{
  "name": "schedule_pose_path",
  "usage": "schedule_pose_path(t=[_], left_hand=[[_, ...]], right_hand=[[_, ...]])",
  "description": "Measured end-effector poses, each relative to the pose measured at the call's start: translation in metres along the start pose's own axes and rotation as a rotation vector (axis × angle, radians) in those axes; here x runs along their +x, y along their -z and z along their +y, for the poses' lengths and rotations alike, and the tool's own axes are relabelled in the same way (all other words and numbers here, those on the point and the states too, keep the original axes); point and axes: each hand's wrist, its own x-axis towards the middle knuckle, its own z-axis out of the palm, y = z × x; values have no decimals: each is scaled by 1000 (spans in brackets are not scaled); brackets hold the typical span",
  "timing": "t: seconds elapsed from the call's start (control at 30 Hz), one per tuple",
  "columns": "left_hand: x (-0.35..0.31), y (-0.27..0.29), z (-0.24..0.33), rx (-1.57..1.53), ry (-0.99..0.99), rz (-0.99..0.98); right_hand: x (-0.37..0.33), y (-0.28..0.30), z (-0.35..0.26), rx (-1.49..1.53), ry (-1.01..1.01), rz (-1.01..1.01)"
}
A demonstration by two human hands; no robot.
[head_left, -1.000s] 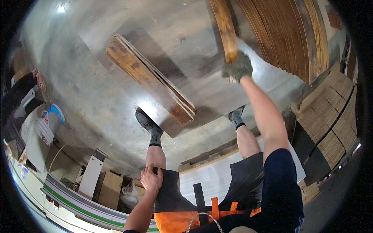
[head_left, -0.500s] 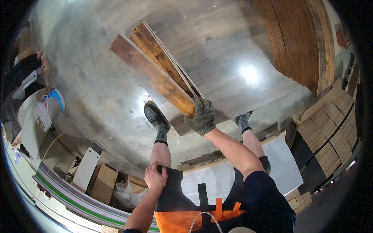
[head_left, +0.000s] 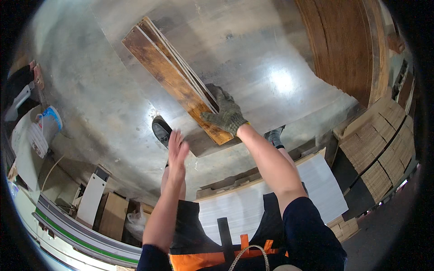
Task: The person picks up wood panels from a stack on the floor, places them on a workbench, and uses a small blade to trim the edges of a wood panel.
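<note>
A small stack of brown wooden floor planks (head_left: pixel 168 86) lies slantwise on the grey sheet on the floor, the light edges of the lower planks showing along its right side. At the near end of the stack is my right hand (head_left: pixel 227 112) in a dark knitted glove. Its thumb rests on the top plank, while the other fingers stretch out past the stack's right edge, spread rather than wrapped. My left hand (head_left: pixel 178 151) is bare and raised in front of my left shoe, fingers extended, slightly blurred, touching nothing.
Large brown boards (head_left: pixel 346 49) lie at the far right, near bundled cardboard-coloured packs (head_left: pixel 373 149). A white panel (head_left: pixel 316 180) is beneath my legs. On the left stand a white and blue bucket (head_left: pixel 49 122), a wooden box (head_left: pixel 112 212) and long grey strips (head_left: pixel 86 235).
The top plank has shifted to lie more squarely over the others. My right hand has loosened from its tight grip and spread its fingers. My left hand has lifted off my knee and moved forward.
</note>
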Motion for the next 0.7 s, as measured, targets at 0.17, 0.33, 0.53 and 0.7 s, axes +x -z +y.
schedule_pose_path(t=[0.17,0.33,0.53,0.7], left_hand=[[70,-66,-32,-459,214,57],[79,-69,-31,-561,280,20],[56,-71,-14,-521,302,-104],[40,-68,-10,-537,279,-245]], right_hand=[[7,-14,-7,-48,104,36],[7,-8,-6,68,103,40],[-4,32,-21,189,-89,-135],[-45,59,-42,330,-155,-192]])
